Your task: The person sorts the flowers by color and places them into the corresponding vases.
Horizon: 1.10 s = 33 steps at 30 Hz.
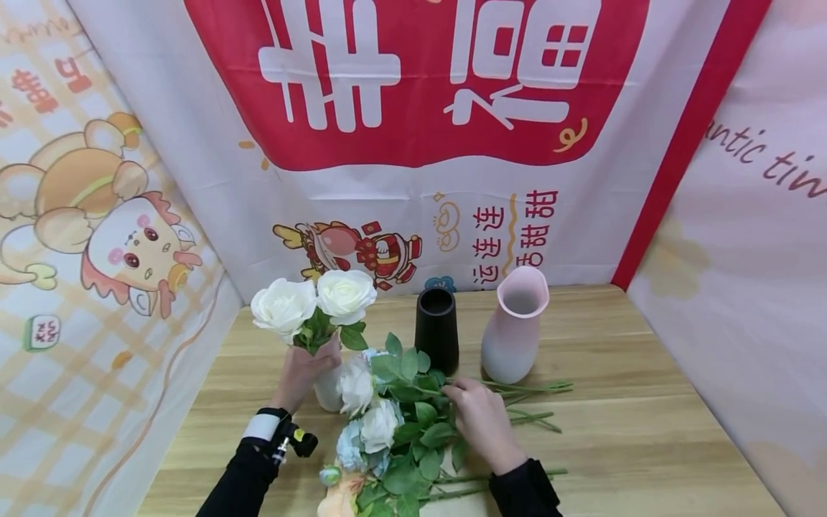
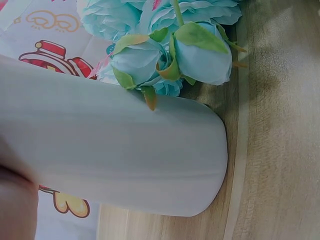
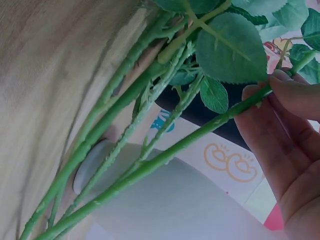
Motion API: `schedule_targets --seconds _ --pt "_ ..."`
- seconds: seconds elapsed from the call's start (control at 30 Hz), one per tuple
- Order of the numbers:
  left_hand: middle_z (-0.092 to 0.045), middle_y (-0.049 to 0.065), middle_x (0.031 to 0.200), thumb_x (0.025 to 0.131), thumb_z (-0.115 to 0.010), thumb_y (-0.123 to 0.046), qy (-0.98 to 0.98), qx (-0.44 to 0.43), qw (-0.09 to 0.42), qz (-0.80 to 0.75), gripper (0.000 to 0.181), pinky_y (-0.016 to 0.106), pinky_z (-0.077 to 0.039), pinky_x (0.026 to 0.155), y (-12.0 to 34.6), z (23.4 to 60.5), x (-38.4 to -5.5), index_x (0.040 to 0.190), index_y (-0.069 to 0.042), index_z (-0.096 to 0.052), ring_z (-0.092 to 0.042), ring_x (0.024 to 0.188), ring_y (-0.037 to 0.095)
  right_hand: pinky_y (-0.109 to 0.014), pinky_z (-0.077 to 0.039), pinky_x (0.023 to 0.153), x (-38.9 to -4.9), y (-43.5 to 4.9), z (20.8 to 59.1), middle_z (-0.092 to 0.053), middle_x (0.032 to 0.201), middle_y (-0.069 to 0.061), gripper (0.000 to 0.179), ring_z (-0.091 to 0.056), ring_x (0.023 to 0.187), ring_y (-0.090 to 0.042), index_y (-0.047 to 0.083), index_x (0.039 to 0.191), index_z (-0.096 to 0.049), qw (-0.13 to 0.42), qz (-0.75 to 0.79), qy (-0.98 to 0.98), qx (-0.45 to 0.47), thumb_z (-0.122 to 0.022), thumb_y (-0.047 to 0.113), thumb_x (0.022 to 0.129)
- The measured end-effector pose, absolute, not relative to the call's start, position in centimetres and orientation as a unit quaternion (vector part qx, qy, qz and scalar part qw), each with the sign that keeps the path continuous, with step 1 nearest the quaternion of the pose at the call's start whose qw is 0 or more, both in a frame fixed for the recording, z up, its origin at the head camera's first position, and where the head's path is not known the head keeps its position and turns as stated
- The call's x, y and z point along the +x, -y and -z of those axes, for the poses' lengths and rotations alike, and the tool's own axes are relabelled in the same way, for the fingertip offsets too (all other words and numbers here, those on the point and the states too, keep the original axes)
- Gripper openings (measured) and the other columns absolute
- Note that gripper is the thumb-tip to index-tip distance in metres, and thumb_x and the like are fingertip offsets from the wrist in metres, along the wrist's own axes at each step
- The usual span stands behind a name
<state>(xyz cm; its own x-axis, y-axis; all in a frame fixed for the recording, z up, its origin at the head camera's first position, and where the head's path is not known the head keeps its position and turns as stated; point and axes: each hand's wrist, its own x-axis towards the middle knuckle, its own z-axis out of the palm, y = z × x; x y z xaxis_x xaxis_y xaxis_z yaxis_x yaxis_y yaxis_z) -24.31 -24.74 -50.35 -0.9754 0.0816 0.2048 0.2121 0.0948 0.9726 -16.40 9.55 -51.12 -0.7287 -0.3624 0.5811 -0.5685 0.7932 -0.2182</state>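
My left hand grips the upper part of a small pale vase at the left, its fingers round the pinkish neck. Two white roses with green leaves stand in that vase. In the left wrist view the vase's smooth wall fills the middle, and only a bit of the hand shows at the lower left edge. My right hand is over a pile of artificial flowers. Between thumb and fingertips it pinches one green flower stem, held a little apart from the other stems.
White and light blue flowers lie at the table's front middle, leaves and stems pointing right. A peach flower is nearest the front edge. Behind them stand a black vase and a pink-and-white vase. Printed cloths surround the wooden table.
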Motion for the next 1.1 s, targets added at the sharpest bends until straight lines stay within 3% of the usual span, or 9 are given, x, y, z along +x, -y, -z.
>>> schedule_targets --seconds 0.17,0.23,0.37,0.47,0.73,0.9,1.1 --pt "-0.06 0.009 0.1 0.082 -0.073 0.006 0.729 -0.127 0.054 0.671 0.044 0.028 -0.048 0.082 24.7 50.4 -24.7 0.12 -0.005 -0.055 -0.056 0.094 0.021 -0.031 -0.052 0.052 -16.2 -10.1 50.3 -0.065 0.091 -0.004 0.037 -0.065 0.076 -0.019 0.007 0.096 -0.076 0.299 -0.218 0.889 0.27 -0.071 -0.016 0.068" --pt "-0.061 0.009 0.102 0.082 -0.073 0.007 0.732 -0.132 0.059 0.666 0.044 0.027 -0.048 0.084 24.8 50.5 -24.7 0.121 -0.005 -0.055 -0.056 0.096 0.021 -0.032 -0.054 0.053 -16.3 -10.2 50.0 -0.065 0.093 -0.006 0.036 -0.066 0.079 -0.02 0.005 0.096 -0.076 0.316 -0.229 0.879 0.275 -0.072 -0.017 0.067" --pt "-0.058 0.006 0.126 0.081 -0.075 0.005 0.736 -0.111 0.056 0.665 0.064 0.024 -0.043 0.095 24.9 50.6 -24.7 0.138 -0.01 -0.049 -0.052 0.115 0.017 -0.031 -0.055 0.057 -16.2 -10.4 49.4 -0.065 0.094 -0.006 0.036 -0.065 0.083 -0.02 0.004 0.095 -0.075 0.338 -0.24 0.866 0.28 -0.073 -0.018 0.067" --pt "-0.054 0.004 0.134 0.08 -0.073 0.006 0.734 -0.098 0.049 0.67 0.07 0.023 -0.04 0.099 24.9 50.6 -24.6 0.142 -0.012 -0.046 -0.048 0.124 0.015 -0.031 -0.056 0.059 -16.1 -10.5 49.0 -0.064 0.094 -0.006 0.036 -0.064 0.083 -0.02 0.004 0.096 -0.074 0.344 -0.252 0.86 0.281 -0.072 -0.019 0.068" --pt "-0.062 0.009 0.116 0.077 -0.076 0.0 0.735 -0.093 0.059 0.669 0.06 0.026 -0.047 0.091 24.7 50.7 -24.6 0.132 -0.007 -0.053 -0.057 0.109 0.02 -0.031 -0.055 0.063 -15.6 -10.7 48.0 -0.065 0.093 -0.004 0.022 -0.064 0.082 -0.019 0.003 0.097 -0.072 0.362 -0.278 0.844 0.28 -0.071 -0.009 0.078" --pt "-0.057 0.006 0.129 0.078 -0.077 -0.005 0.746 -0.064 0.04 0.662 0.066 0.024 -0.043 0.095 24.8 50.8 -24.2 0.137 -0.011 -0.048 -0.052 0.12 0.017 -0.028 -0.054 0.063 -14.9 -11.0 47.3 -0.063 0.092 0.0 0.019 -0.062 0.081 -0.016 0.006 0.095 -0.072 0.35 -0.283 0.847 0.284 -0.068 -0.005 0.08" --pt "-0.052 0.01 0.138 0.076 -0.076 -0.001 0.755 -0.055 0.047 0.652 0.076 0.025 -0.043 0.097 24.9 50.8 -24.3 0.144 -0.008 -0.043 -0.048 0.123 0.021 -0.024 -0.052 0.064 -14.5 -11.1 46.2 -0.061 0.093 0.002 0.018 -0.06 0.081 -0.012 0.007 0.097 -0.071 0.337 -0.287 0.849 0.29 -0.071 -0.004 0.082"
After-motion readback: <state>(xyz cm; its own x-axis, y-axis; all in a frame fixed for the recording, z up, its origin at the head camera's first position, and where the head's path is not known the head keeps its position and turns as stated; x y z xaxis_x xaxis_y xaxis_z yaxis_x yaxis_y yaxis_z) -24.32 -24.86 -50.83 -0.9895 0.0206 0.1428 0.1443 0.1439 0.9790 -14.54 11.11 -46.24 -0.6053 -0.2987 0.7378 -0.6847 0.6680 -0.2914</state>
